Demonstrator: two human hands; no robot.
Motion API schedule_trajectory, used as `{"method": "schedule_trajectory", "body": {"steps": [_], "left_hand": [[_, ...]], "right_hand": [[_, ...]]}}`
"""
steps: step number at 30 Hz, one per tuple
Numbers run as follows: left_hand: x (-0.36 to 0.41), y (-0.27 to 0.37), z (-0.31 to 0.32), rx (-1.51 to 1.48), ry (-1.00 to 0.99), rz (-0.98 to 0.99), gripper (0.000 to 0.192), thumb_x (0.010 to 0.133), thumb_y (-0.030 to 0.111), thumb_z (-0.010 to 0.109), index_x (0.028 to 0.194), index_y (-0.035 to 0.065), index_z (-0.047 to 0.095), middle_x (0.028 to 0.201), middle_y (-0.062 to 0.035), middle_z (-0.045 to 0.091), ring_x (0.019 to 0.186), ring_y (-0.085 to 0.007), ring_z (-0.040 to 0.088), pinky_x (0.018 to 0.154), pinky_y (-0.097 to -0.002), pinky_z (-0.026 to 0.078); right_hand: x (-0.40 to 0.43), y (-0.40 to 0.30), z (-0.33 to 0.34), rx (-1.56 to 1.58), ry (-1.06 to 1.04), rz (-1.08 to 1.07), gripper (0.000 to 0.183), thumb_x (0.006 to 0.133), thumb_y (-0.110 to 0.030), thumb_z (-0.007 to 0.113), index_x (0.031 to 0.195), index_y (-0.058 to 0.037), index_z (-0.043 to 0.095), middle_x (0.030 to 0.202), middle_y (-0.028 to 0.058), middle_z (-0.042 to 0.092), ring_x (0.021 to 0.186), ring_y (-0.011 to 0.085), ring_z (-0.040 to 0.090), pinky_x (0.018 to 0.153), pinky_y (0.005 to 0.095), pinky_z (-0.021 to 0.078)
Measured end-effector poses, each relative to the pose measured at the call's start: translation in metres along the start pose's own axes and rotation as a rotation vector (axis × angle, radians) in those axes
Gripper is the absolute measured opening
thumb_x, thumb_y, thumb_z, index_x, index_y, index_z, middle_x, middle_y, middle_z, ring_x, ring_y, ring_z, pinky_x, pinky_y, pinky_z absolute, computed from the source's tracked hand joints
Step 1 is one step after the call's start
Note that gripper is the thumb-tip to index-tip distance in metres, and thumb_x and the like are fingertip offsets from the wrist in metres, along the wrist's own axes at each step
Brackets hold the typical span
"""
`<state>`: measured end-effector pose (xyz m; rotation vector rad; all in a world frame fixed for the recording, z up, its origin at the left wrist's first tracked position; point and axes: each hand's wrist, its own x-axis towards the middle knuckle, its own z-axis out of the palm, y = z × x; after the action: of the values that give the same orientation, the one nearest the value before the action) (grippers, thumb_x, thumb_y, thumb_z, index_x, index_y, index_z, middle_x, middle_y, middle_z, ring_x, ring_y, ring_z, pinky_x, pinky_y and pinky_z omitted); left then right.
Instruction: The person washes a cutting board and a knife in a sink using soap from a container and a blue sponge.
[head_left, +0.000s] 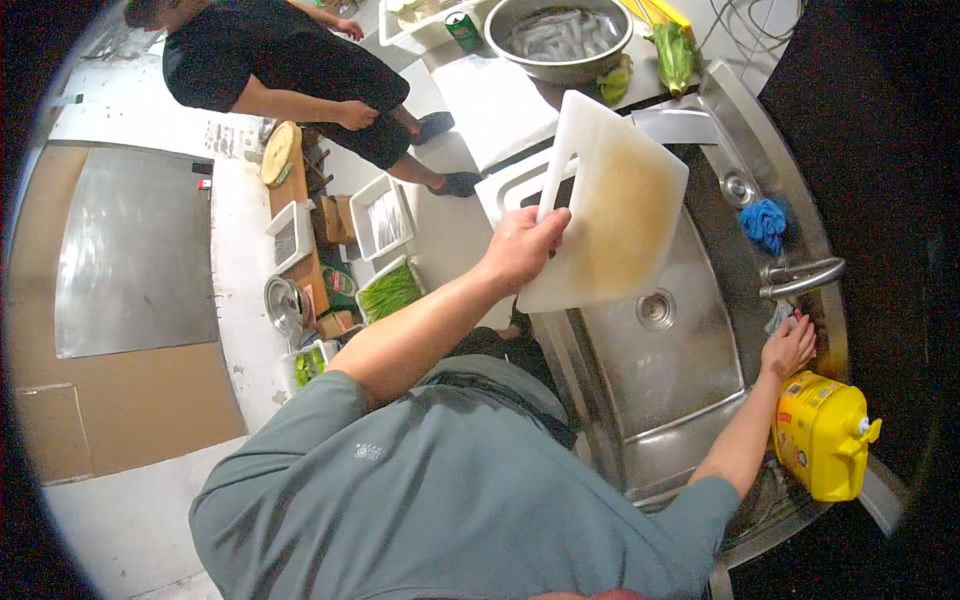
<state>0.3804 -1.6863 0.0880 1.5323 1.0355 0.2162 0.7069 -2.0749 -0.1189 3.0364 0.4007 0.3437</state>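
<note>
My left hand (529, 247) grips a white plastic cutting board (630, 202) by its handle slot and holds it tilted above the stainless steel sink (660, 382). A brownish-yellow stain covers much of the board's face. Past it lies another white board with a handle slot (499, 196), partly hidden. My right hand (789, 346) reaches to the sink's back ledge, beside the metal faucet (806, 277). Its fingers are at a small crumpled greyish thing (778, 316); whether they grip it is unclear. Just below that hand stands a yellow plastic jug (825, 435) with a handle.
A blue cloth (763, 225) lies on the sink ledge. Beyond the sink are a steel bowl of greyish raw food (559, 37), a green can (463, 31) and a leafy vegetable (671, 60). A person in black (285, 67) stands at upper left, near white tubs (382, 217) of food.
</note>
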Motion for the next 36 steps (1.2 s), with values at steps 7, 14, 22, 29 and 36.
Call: {"method": "schedule_trajectory", "body": {"steps": [7, 14, 22, 29, 36], "left_hand": [[0.006, -0.012, -0.002, -0.174, -0.02, -0.008, 0.03, 0.089, 0.031, 0.058, 0.071, 0.0067, 0.055, 0.065, 0.0032, 0.048, 0.057, -0.0075, 0.04, 0.053, -0.0255, 0.032], [0.004, -0.021, -0.007, -0.231, 0.0, -0.003, 0.026, 0.091, 0.023, 0.056, 0.073, 0.0051, 0.055, 0.066, 0.0007, 0.05, 0.059, -0.0094, 0.043, 0.055, -0.0258, 0.034], [0.004, -0.028, -0.012, -0.173, 0.001, -0.009, 0.028, 0.091, 0.027, 0.056, 0.074, 0.0058, 0.054, 0.067, 0.0006, 0.05, 0.06, -0.0098, 0.043, 0.056, -0.0259, 0.035], [-0.002, -0.03, -0.011, -0.231, 0.01, -0.043, 0.027, 0.091, 0.028, 0.056, 0.076, 0.0061, 0.053, 0.068, 0.0018, 0.048, 0.06, -0.0092, 0.042, 0.056, -0.0258, 0.034], [-0.001, -0.035, -0.013, -0.249, 0.028, -0.003, 0.032, 0.088, 0.03, 0.058, 0.069, 0.005, 0.055, 0.064, 0.0007, 0.051, 0.057, -0.0079, 0.044, 0.052, -0.0262, 0.036]], "right_hand": [[0.006, 0.009, -0.008, 0.155, -0.095, 0.202, 0.051, 0.094, -0.038, 0.044, 0.138, -0.0135, 0.04, 0.138, 0.0163, 0.042, 0.127, 0.0319, 0.037, 0.108, 0.043, 0.0258], [0.016, 0.03, 0.009, 0.223, 0.054, 0.01, 0.031, 0.088, -0.018, 0.05, 0.116, -0.007, 0.059, 0.114, 0.019, 0.057, 0.109, 0.0352, 0.052, 0.094, 0.0443, 0.0397], [-0.008, 0.004, -0.013, -0.041, 0.081, 0.098, 0.056, 0.093, -0.044, 0.045, 0.134, -0.0062, 0.042, 0.138, 0.0171, 0.039, 0.126, 0.0353, 0.037, 0.103, 0.046, 0.0312], [-0.014, -0.005, -0.029, -0.039, -0.15, 0.121, 0.058, 0.091, -0.037, 0.048, 0.141, -0.0109, 0.031, 0.143, 0.0186, 0.03, 0.132, 0.037, 0.028, 0.109, 0.0494, 0.0224], [-0.015, 0.027, -0.023, -0.062, -0.073, -0.225, 0.056, 0.082, -0.013, 0.054, 0.135, -0.0071, 0.036, 0.136, 0.021, 0.037, 0.126, 0.0378, 0.038, 0.105, 0.0488, 0.0298]]}}
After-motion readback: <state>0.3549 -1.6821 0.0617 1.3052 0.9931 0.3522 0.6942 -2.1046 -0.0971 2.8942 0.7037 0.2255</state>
